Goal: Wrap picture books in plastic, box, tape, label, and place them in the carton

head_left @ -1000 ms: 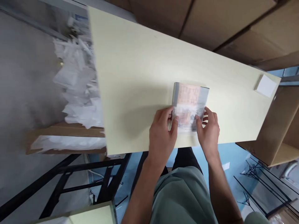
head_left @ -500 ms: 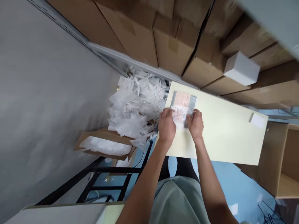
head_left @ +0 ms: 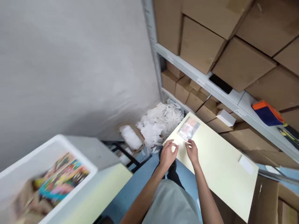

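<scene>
A flat packet [head_left: 188,128] with an orange and grey print, in what looks like clear plastic, lies on the far left end of the pale yellow table [head_left: 217,161]. Neither hand touches it. Near the table's left edge is my left hand [head_left: 169,152], its fingers curved and apart with nothing between them. My right hand [head_left: 192,150] hovers just below the packet over the table, fingers loosely bent and holding nothing.
White scraps [head_left: 161,121] are heaped beyond the table. A white bin [head_left: 93,166] of colourful items stands at lower left. Shelves [head_left: 196,76] of cardboard boxes run along the right. A small white box [head_left: 246,165] lies on the table's right end; an open carton [head_left: 266,199] stands beside it.
Both hands have let go of the packet and drawn back toward the body. The view has swung, bringing in the white bin and more of the shelves.
</scene>
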The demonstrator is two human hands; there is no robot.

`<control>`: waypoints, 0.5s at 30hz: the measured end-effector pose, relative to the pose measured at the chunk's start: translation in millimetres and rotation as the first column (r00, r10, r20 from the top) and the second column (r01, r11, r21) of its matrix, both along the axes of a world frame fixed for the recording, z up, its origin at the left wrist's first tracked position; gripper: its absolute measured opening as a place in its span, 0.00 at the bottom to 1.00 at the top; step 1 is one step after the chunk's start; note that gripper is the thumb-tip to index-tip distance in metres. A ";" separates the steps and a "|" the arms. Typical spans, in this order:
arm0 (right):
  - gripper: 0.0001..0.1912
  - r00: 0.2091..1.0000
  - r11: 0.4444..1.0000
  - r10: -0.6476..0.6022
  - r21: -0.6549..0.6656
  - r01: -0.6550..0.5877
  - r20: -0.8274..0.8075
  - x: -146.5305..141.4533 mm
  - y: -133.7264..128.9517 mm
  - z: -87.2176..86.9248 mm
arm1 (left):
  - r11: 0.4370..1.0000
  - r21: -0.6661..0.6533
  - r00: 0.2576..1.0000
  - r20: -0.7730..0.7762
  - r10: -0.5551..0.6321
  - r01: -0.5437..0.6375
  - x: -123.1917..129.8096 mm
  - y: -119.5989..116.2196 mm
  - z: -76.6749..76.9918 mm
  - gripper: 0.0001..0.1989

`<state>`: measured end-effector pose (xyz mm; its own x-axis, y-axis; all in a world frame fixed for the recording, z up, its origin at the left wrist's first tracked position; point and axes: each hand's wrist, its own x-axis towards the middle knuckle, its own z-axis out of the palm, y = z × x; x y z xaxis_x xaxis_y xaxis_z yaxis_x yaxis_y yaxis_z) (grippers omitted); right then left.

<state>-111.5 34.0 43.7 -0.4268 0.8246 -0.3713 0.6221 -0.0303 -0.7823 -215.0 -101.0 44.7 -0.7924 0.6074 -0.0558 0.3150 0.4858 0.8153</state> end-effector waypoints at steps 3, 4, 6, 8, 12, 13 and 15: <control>0.21 0.949 0.966 0.204 -0.106 -0.235 -0.241 12.6 -64.2 21.3 | 0.988 0.022 0.988 0.030 0.155 -0.155 37.7 -73.7 23.6 0.04; 0.21 0.915 0.935 0.285 -0.126 -0.331 -0.286 14.6 -85.3 30.8 | 0.975 0.032 0.975 0.032 0.219 -0.220 47.2 -96.9 32.2 0.04; 0.22 0.831 0.852 0.437 -0.139 -0.505 -0.343 16.8 -124.7 51.8 | 0.931 0.056 0.933 0.036 0.358 -0.359 62.8 -142.5 50.3 0.04; 0.23 0.741 0.759 0.562 -0.128 -0.638 -0.367 17.6 -159.6 72.3 | 0.871 0.082 0.875 0.046 0.482 -0.484 76.5 -187.8 67.8 0.04; 0.27 0.578 0.584 0.732 -0.107 -0.805 -0.361 17.8 -222.6 100.8 | 0.735 0.126 0.745 0.074 0.663 -0.667 105.0 -274.1 92.9 0.05; 0.28 0.538 0.542 0.765 -0.097 -0.835 -0.354 18.1 -239.4 105.1 | 0.697 0.136 0.709 0.079 0.701 -0.704 112.3 -294.1 96.3 0.05; 0.29 0.448 0.454 0.827 -0.068 -0.889 -0.339 19.9 -277.0 110.8 | 0.618 0.156 0.634 0.086 0.768 -0.770 126.4 -333.1 99.9 0.06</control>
